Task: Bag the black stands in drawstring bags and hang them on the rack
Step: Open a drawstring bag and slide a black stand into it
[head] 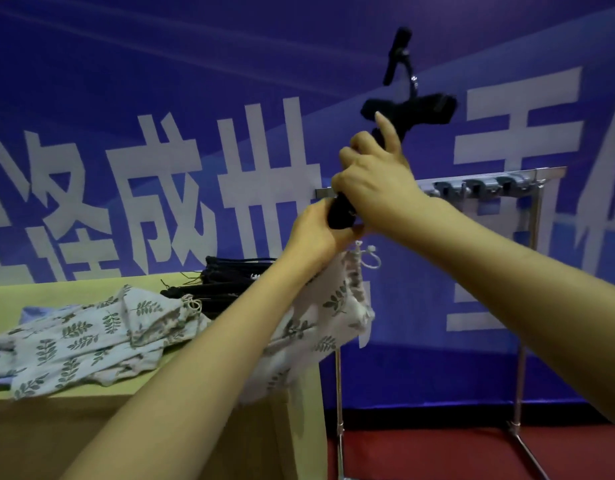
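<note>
A black stand [408,105] is held up in front of the blue wall, its clamp end pointing upward. My right hand [375,174] grips its shaft from above, index finger extended along it. My left hand [320,230] holds the stand's lower end together with the mouth of a white leaf-print drawstring bag [320,317], which hangs below the hand. More black stands [226,282] lie piled on the table. The metal rack [527,209] stands to the right, partly hidden behind my right forearm.
A yellow-green table [57,285] at the left carries a heap of leaf-print bags [84,337]. Grey hooks [479,187] sit along the rack's top bar. A blue banner with white characters fills the background, and red floor shows under the rack.
</note>
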`<state>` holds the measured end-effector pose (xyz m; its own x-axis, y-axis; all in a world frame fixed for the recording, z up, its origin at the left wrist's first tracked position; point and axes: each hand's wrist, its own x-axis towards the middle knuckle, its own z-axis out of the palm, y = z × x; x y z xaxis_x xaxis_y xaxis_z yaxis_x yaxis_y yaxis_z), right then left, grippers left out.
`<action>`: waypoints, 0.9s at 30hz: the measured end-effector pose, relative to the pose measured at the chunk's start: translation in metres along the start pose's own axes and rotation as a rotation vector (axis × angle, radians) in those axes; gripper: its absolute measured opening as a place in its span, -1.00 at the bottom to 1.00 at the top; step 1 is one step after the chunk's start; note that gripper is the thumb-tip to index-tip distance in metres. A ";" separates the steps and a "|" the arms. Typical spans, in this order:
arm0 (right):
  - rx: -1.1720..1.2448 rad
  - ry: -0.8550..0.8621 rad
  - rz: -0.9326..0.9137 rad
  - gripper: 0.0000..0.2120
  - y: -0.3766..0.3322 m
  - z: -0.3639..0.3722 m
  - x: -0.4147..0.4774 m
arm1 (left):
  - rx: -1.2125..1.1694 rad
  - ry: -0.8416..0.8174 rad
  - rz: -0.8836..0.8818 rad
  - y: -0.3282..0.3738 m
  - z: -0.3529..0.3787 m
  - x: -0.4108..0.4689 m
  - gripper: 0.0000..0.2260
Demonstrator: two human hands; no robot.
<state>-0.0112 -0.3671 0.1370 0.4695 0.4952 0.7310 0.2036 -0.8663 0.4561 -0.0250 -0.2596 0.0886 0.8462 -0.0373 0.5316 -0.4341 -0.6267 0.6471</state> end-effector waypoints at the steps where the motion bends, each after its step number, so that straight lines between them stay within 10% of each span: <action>1: 0.001 0.104 -0.008 -0.73 -0.002 0.003 -0.001 | -0.072 0.038 -0.011 -0.001 0.007 0.004 -0.88; 5: 0.496 0.362 -0.070 -0.69 -0.002 0.033 -0.019 | -0.267 0.145 -0.086 -0.021 0.018 0.008 -0.84; 8: 0.971 0.359 0.260 -0.71 -0.005 0.063 -0.050 | -0.452 0.171 -0.163 -0.045 0.018 0.007 -0.76; 13: 1.272 -0.652 0.530 -0.48 -0.001 0.105 -0.080 | -0.616 0.152 -0.215 -0.058 0.014 0.011 -0.87; 15: 1.209 -0.773 0.470 -0.70 -0.004 0.117 -0.084 | -0.642 0.145 -0.216 -0.055 0.017 0.016 -0.89; 22: 1.963 -0.099 0.827 -0.80 0.031 0.092 -0.053 | -0.689 0.156 -0.136 -0.019 0.015 0.046 -0.91; 27: 1.898 -0.125 0.707 -0.80 0.031 0.097 -0.046 | -0.698 0.171 -0.198 -0.017 0.037 0.060 -0.84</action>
<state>0.0563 -0.4234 0.0683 0.8826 0.1730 0.4370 0.4194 0.1300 -0.8985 0.0450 -0.2795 0.0895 0.8938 0.1822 0.4098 -0.4220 0.0329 0.9060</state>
